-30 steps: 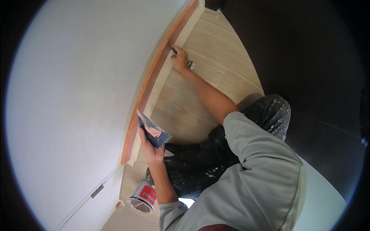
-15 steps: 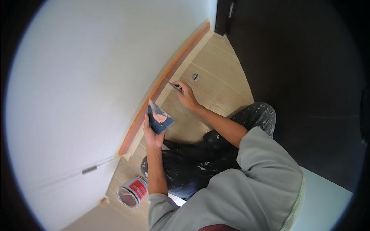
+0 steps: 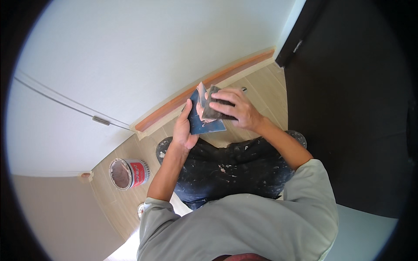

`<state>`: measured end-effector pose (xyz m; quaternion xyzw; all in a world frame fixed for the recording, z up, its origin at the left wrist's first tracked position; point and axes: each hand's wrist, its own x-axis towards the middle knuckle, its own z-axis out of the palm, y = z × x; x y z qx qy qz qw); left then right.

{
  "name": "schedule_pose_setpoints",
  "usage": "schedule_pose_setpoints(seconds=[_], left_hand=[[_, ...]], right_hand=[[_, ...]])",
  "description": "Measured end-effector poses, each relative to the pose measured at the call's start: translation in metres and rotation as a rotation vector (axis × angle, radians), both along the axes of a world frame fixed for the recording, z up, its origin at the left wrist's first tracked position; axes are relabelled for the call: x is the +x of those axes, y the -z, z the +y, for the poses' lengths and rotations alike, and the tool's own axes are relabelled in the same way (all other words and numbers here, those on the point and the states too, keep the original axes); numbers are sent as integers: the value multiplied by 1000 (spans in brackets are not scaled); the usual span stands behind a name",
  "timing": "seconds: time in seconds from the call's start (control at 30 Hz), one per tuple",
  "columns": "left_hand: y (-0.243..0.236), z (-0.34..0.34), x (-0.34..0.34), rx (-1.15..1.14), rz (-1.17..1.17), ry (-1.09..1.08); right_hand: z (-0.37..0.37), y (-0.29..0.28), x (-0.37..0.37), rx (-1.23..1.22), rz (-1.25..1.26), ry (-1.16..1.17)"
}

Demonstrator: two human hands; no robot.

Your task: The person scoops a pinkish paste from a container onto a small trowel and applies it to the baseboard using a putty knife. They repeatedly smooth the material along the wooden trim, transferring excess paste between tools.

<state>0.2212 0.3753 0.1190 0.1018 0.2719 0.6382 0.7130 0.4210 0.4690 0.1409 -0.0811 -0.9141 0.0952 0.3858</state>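
My left hand (image 3: 183, 124) is closed round a flat blue plate (image 3: 198, 126) that carries a smear of pinkish putty (image 3: 201, 102). In my right hand (image 3: 239, 108) is a dark, flat putty knife (image 3: 214, 114), its edge against the putty on the plate. The fingers lie across the blade's face. Just beyond both hands runs a reddish-brown baseboard (image 3: 165, 112) along the foot of the white wall, with pale masking tape (image 3: 145, 134) along its edges.
An open can (image 3: 138, 172) with a red label and pinkish paste inside stands on the wood-look floor (image 3: 111, 206) at left. A dark door (image 3: 348, 108) is close on the right. A white wall panel (image 3: 109, 52) with a small metal hinge (image 3: 101, 120) rises at left.
My right hand has left the baseboard and brought the putty knife onto the blue plate. The plate has shifted right in view, and the view itself has turned.
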Motion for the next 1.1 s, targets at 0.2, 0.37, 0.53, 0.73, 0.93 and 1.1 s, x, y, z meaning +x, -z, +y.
schedule_pose_setpoints(seconds=[0.2, 0.37, 0.53, 0.73, 0.93, 1.1], left_hand=[[-16, -16, -15, 84, 156, -232], [-39, -11, -30, 254, 341, -600], [-69, -13, 10, 203, 598, -937], [-76, -17, 41, 394, 1124, -824], [-57, -29, 40, 462, 1407, -487], [-49, -47, 35, 432, 1428, -359]], right_hand=[[13, -23, 8, 52, -224, 327], [-47, -31, -11, -1087, 726, 62], [-96, -37, -33, -1528, 942, -39], [-96, -30, -42, -1515, 999, -3], [-85, -40, -18, -1507, 956, -38], [-62, -34, 2, -1467, 959, -203]])
